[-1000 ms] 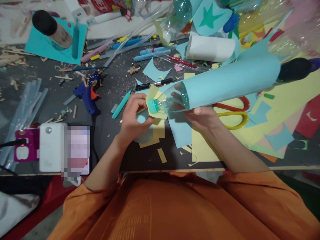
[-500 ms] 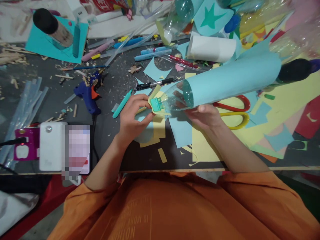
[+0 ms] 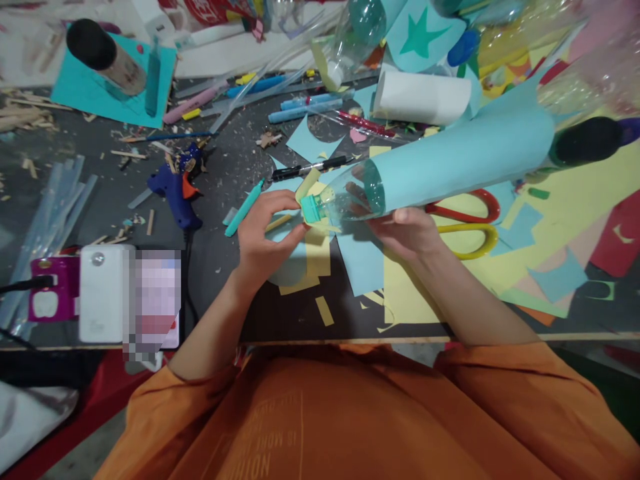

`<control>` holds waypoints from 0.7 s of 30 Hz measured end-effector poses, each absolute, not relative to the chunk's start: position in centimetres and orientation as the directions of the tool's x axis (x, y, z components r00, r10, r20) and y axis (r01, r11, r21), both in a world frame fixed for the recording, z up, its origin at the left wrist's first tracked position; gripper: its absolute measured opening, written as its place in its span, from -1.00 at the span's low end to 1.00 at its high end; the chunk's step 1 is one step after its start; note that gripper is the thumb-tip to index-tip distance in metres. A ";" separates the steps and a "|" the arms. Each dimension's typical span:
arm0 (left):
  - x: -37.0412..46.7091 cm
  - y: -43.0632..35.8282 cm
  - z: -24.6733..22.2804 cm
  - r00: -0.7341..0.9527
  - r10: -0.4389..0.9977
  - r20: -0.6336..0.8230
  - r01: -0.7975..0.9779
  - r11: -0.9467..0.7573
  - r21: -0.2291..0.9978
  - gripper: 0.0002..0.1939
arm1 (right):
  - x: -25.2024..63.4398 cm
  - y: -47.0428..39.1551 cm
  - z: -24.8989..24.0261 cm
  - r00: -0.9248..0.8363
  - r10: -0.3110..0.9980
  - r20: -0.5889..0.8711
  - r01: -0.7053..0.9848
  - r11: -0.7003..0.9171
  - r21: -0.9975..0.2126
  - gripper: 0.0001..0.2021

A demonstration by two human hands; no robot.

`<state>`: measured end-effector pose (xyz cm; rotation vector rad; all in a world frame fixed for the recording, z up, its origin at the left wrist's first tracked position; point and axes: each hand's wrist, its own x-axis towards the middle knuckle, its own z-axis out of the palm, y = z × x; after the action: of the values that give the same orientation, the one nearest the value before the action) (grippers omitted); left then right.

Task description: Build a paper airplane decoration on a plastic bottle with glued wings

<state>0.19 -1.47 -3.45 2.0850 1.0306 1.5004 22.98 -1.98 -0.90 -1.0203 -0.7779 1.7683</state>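
Observation:
A clear plastic bottle wrapped in light blue paper lies tilted across both hands, its neck toward the left. My right hand supports it from below near the shoulder, and some of its fingers show through the clear plastic. At the neck sits a teal cap with a pale yellow paper piece around it. The thumb and fingers of my left hand pinch at this cap and yellow paper. Under the bottle, scissors with red and yellow handles are partly hidden.
A blue glue gun, a teal marker and a black pen lie to the left and behind. A white roll is behind the bottle. Phone and power bank rest at the front left, with yellow paper near the front edge.
The wrapped bottle has shifted slightly to the left. Both hands keep nearly the same hold on it.

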 end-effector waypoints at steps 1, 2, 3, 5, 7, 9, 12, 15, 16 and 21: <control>0.2 -1.5 -3.5 0.153 0.736 0.659 0.330 -0.667 0.668 -0.77 | 22.9 -2.0 -0.9 -0.236 0.922 -0.306 -0.395 -0.379 -0.837 -0.49; 0.3 -1.4 -3.5 0.145 0.724 0.675 0.316 -0.680 0.662 -0.75 | 22.9 -2.0 -0.8 -0.239 0.921 -0.307 -0.392 -0.381 -0.837 -0.47; 0.3 -1.4 -3.6 0.137 0.711 0.690 0.304 -0.693 0.653 -0.74 | 22.9 -2.0 -0.8 -0.240 0.920 -0.308 -0.392 -0.382 -0.837 -0.46; 0.4 -1.3 -3.7 0.138 0.690 0.711 0.288 -0.715 0.638 -0.71 | 22.7 -2.0 -0.7 -0.240 0.920 -0.311 -0.397 -0.385 -0.833 -0.44; 0.4 -1.2 -3.8 0.144 0.686 0.714 0.281 -0.720 0.635 -0.70 | 22.6 -1.9 -0.5 -0.243 0.917 -0.316 -0.397 -0.391 -0.830 -0.44; 0.3 -1.3 -3.9 0.147 0.691 0.708 0.274 -0.716 0.642 -0.68 | 22.5 -1.9 -0.3 -0.251 0.912 -0.325 -0.384 -0.402 -0.831 -0.44; 0.2 -1.5 -4.0 0.151 0.710 0.687 0.265 -0.699 0.664 -0.67 | 22.4 -1.9 -0.2 -0.254 0.910 -0.328 -0.369 -0.405 -0.836 -0.47; 0.1 -1.7 -4.0 0.171 0.743 0.647 0.277 -0.666 0.692 -0.69 | 22.5 -2.0 -0.2 -0.248 0.912 -0.326 -0.371 -0.400 -0.838 -0.54; 0.1 -1.7 -4.0 0.180 0.745 0.642 0.277 -0.665 0.694 -0.70 | 22.5 -2.0 -0.3 -0.251 0.911 -0.327 -0.375 -0.403 -0.835 -0.57; 0.0 -1.7 -4.0 0.198 0.749 0.633 0.256 -0.663 0.704 -0.69 | 22.5 -2.1 -0.4 -0.249 0.919 -0.306 -0.427 -0.388 -0.817 -0.60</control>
<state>0.03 -1.67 -4.00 2.0322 0.9354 1.4695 22.53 -2.10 -0.41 -0.9910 -0.7500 1.7933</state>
